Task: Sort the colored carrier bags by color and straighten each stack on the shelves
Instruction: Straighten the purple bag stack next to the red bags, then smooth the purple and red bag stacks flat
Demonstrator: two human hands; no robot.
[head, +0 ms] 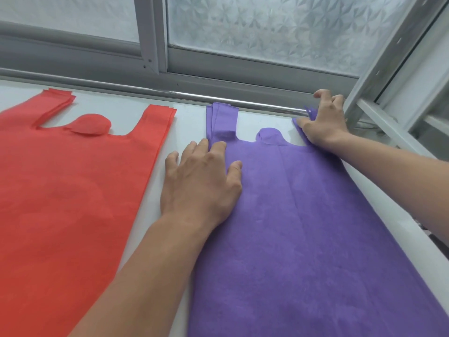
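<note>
The purple bags (303,227) lay stacked on the white shelf (167,132), right of the red bags (68,190). The left hand (201,181) pressed flat on their left edge, fingers spread. Farther off, the right hand (325,122) seemed to pinch the right handle (312,112) near the window frame (155,32).
</note>
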